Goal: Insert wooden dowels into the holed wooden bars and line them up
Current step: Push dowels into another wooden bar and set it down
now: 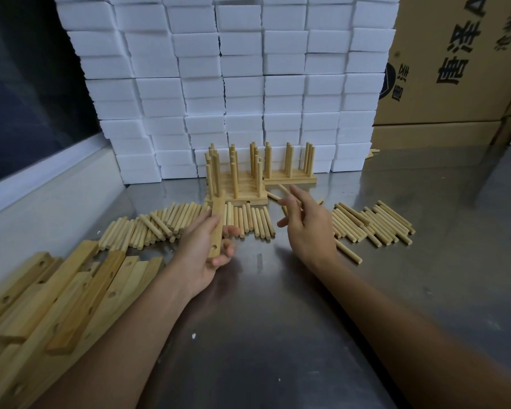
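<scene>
Head view of a steel worktable (278, 335). The left hand (202, 252) grips one holed wooden bar (217, 228), fingers and thumb curled round its near half; the bar points away from the person, a hole visible close to its near end, its far end reaching the front of the finished bars. The right hand (307, 228) is raised just right of centre, holding a dowel (275, 196) in its fingertips, with the other fingers loosely spread; motion blur hides the exact grip. Loose dowels lie in two spreads on the table: a left spread (171, 224) running beneath and beyond the left hand, and a right spread (372, 225) to the right of the right hand. Finished bars with upright dowels (236, 175) stand side by side at the far centre, a second group (289, 166) just to their right. Unfilled holed bars (56, 296) are heaped at the near left. Behind stand stacked white foam blocks (219, 84); at far right, printed cardboard cartons (455, 69).
</scene>
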